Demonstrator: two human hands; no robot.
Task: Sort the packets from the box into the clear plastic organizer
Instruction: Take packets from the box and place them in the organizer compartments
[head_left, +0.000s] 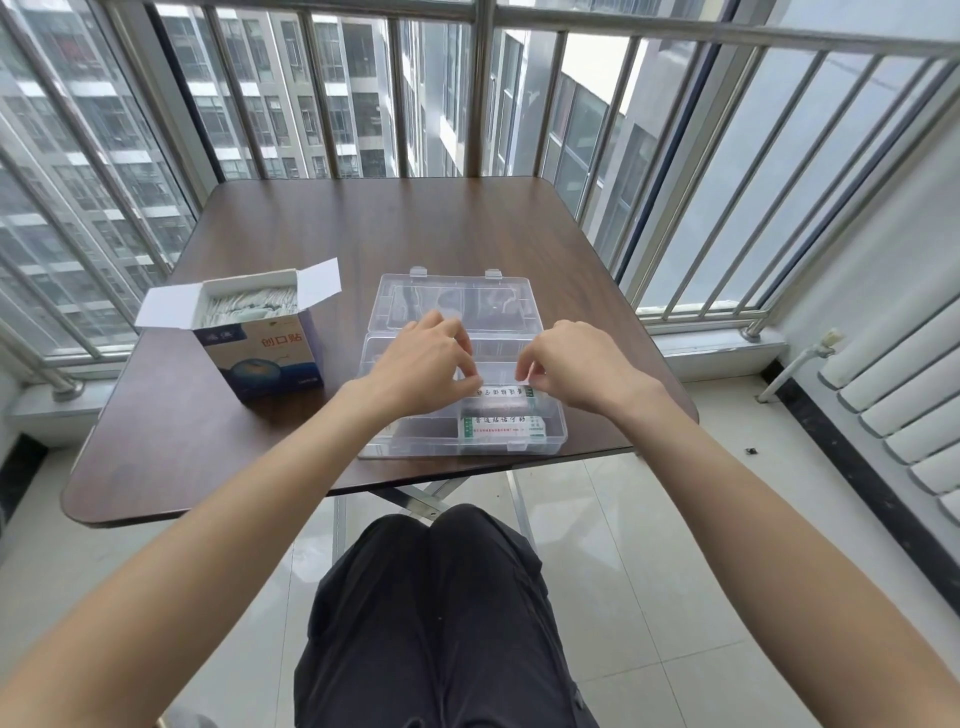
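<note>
The clear plastic organizer (555, 435) lies on the table with its lid (451, 301) folded back flat. My left hand (421, 364) and my right hand (576, 364) both pinch the ends of a white packet stack (506, 393) over a compartment on the organizer's right side. Another white packet with green print (501, 429) lies in the nearest right compartment. The opened blue-and-white box (260, 358) stands to the left, with several white packets (249, 306) standing inside it.
The brown table (208, 447) stands against a metal balcony railing (483, 88). A white radiator (904, 395) lines the right wall. My legs in dark trousers (441, 613) are under the table's near edge.
</note>
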